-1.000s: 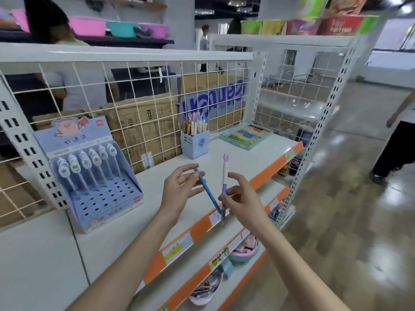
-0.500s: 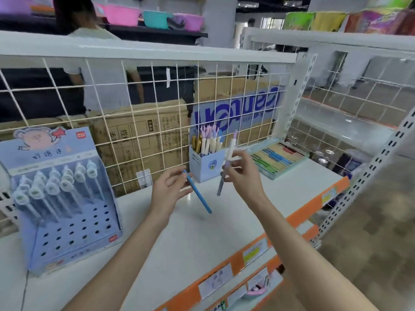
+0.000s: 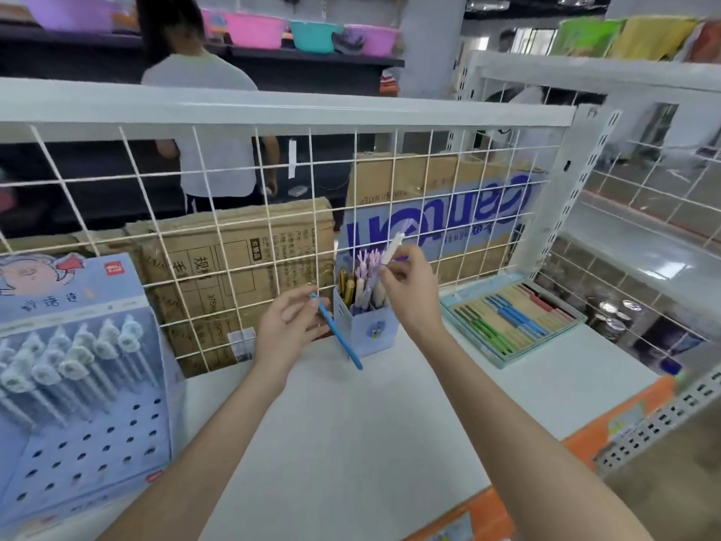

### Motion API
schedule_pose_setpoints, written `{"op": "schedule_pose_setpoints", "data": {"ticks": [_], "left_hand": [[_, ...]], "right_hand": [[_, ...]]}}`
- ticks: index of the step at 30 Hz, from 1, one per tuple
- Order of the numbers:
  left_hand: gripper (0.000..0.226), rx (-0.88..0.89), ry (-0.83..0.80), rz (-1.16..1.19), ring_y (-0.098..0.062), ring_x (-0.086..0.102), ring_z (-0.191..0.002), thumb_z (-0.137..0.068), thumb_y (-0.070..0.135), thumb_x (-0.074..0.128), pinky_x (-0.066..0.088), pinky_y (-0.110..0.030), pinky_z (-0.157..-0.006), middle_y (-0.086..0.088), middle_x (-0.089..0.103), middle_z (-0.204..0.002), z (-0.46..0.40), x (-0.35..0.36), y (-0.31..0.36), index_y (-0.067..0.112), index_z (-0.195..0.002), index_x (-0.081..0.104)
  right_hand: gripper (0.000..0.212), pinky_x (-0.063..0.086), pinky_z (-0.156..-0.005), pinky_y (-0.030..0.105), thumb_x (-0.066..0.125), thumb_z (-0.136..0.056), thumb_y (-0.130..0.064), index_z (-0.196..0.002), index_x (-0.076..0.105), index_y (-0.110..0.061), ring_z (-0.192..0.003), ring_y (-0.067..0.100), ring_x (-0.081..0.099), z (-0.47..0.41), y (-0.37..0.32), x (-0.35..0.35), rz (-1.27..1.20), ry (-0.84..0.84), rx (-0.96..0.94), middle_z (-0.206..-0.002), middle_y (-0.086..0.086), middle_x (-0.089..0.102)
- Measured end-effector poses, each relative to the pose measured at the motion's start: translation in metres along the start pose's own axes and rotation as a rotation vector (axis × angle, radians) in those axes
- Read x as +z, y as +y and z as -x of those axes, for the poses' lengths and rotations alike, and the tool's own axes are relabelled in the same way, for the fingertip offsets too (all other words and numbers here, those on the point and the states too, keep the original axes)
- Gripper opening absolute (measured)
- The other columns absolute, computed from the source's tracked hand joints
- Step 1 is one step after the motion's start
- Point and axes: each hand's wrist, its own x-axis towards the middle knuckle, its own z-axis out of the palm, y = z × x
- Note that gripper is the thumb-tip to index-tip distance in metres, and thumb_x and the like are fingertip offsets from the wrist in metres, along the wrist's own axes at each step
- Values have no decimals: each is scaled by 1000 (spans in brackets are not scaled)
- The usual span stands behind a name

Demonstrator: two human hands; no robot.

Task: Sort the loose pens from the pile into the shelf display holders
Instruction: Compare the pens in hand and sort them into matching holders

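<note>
My right hand (image 3: pixel 411 292) pinches a white and purple pen (image 3: pixel 392 247) and holds it upright right over the small blue cup holder (image 3: pixel 370 331), which stands at the back of the white shelf (image 3: pixel 351 443) and is filled with several purple, white and gold pens. My left hand (image 3: pixel 286 331) grips a blue pen (image 3: pixel 339 335) that slants down to the right, just left of the cup. At the far left stands a blue perforated display holder (image 3: pixel 78 435) with two rows of fluffy-topped pens.
A flat tray of coloured pens (image 3: pixel 511 322) lies to the right of the cup. White wire mesh (image 3: pixel 218 244) backs the shelf, with cardboard boxes (image 3: pixel 249 275) behind it. A person in a white shirt (image 3: pixel 210 123) stands beyond. An orange price rail (image 3: pixel 608 427) edges the shelf front.
The view has moved closer to the shelf. My right hand has carried the white and purple pen up and over to the cup holder. My left hand keeps the blue pen beside it.
</note>
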Motion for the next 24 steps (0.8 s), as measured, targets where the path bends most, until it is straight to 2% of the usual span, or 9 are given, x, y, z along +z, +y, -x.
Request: {"op": "schedule_pose_setpoints", "data": {"ticks": [1, 3, 8, 11, 15, 21, 24], "left_hand": [[17, 2, 8, -6, -11, 70, -73, -94, 5, 52, 57, -20, -64, -9, 68, -96, -2, -1, -1, 9, -109, 57], [18, 4, 27, -29, -9, 70, -73, -94, 5, 52, 57, -20, -64, -9, 69, -96, -5, -2, -4, 9, -111, 57], [23, -6, 47, -62, -22, 67, -86, -94, 5, 52, 57, -21, -67, -15, 67, -104, -8, -6, -12, 3, -117, 56], [25, 3, 52, -67, -24, 67, -86, -93, 6, 53, 57, -21, -66, -14, 68, -103, -8, -7, -12, 3, -118, 56], [21, 22, 67, -50, -11, 70, -75, -94, 5, 51, 57, -21, -65, -11, 68, -98, -8, -7, -11, 5, -114, 56], [20, 12, 90, -30, -14, 68, -81, -94, 6, 52, 57, -20, -64, -9, 69, -99, -5, -6, -14, 8, -114, 56], [20, 9, 98, -19, -15, 68, -81, -94, 6, 52, 56, -19, -63, -7, 69, -96, -2, -2, -15, 8, -114, 56]], "right_hand": [[15, 42, -57, 7, 59, -91, -15, -99, 47, -19, -75, 8, 59, 1, 1, 0, 41, -19, -19, -98, 4, 69], [13, 46, -62, 22, 58, -92, -19, -100, 47, -18, -77, 15, 62, 3, 1, 2, 166, -52, -87, -100, 4, 70], [17, 52, -70, 38, 51, -94, -21, -107, 47, -12, -89, 33, 63, 7, 2, 11, 409, -138, -190, -103, 11, 68], [20, 46, -64, 34, 46, -96, -17, -115, 43, -10, -90, 37, 61, 10, 7, 19, 495, -209, -159, -102, 15, 65], [32, 36, -63, 31, 43, -97, -17, -128, 37, -8, -93, 36, 59, 12, 17, 27, 652, -302, -140, -106, 17, 63], [44, 42, -83, 34, 36, -100, -17, -140, 24, -4, -105, 33, 57, 16, 21, 31, 833, -379, -144, -120, 16, 58], [46, 42, -83, 34, 38, -100, -21, -140, 25, -4, -106, 33, 57, 15, 18, 28, 807, -464, -105, -123, 15, 57]]}}
